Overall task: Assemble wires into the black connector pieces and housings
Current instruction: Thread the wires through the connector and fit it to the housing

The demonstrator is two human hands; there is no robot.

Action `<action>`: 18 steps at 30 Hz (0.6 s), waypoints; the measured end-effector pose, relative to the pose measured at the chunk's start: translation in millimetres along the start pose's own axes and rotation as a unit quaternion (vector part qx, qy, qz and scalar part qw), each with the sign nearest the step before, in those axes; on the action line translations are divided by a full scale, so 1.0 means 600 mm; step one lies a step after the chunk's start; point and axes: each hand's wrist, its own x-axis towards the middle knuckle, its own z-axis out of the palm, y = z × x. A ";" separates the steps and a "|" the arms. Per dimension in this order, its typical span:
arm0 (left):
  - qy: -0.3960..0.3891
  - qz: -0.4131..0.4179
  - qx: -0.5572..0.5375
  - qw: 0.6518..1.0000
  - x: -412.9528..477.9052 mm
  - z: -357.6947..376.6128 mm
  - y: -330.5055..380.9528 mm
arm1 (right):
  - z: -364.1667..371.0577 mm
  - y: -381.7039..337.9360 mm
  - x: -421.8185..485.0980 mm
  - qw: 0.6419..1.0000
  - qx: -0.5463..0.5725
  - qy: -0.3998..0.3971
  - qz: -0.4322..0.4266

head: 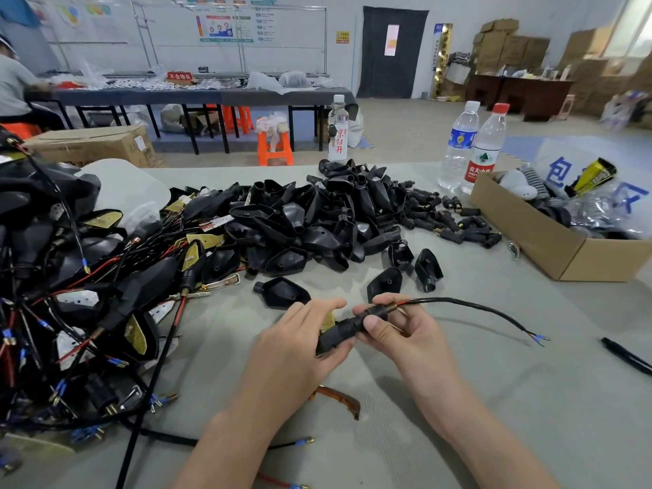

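Both hands are up at near centre with 1 part between them. The left hand (pixel 296 342) curls round the near end of a black connector piece (pixel 344 330), a ribbed, matte plastic barrel. A sliver of brass-coloured plate shows against its fingers. The right hand (pixel 405 337) pinches the far end of that same barrel, thumb flat on top, fingers tucked beneath.

Out of the barrel's far end pokes a coppery coiled spring (pixel 391 307). From it a thin black wire (pixel 469 305) arcs away to the right and dips to 2 blue-sleeved terminals (pixel 539 339). I cannot tell whether they touch the grey, finely woven surface (pixel 494 400).

Just beyond the hands a few loose shells lie apart. Behind them, at far centre, sits a big heap of housings (pixel 317 220), glossy black teardrop shells with stubby round necks. To its right is a scatter of small cylindrical plugs (pixel 455 225), black with brass tips.

On the left is a tangle of wired assemblies (pixel 88 294), with black shells, red and black leads, blue crimp sleeves and brassy plates. On the right there's an open cardboard box (pixel 564 255), and just beyond it 2 clear plastic bottles (pixel 458 146) stand upright, side by side. A slim black pen (pixel 628 354) lies at near right. An amber, translucent curved piece (pixel 338 400) rests on the surface between the forearms.
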 end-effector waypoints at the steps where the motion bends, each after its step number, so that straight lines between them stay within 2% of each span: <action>1: 0.003 0.012 0.004 1.000 0.000 0.001 -0.001 | 0.001 0.000 -0.001 1.000 -0.003 -0.002 -0.005; 13: 0.011 0.052 0.037 0.998 0.003 -0.005 0.003 | 0.010 -0.006 -0.011 0.997 -0.067 0.004 -0.049; 18: 0.007 0.058 0.047 0.997 0.004 -0.005 0.003 | 0.012 -0.008 -0.013 0.998 -0.036 0.002 -0.050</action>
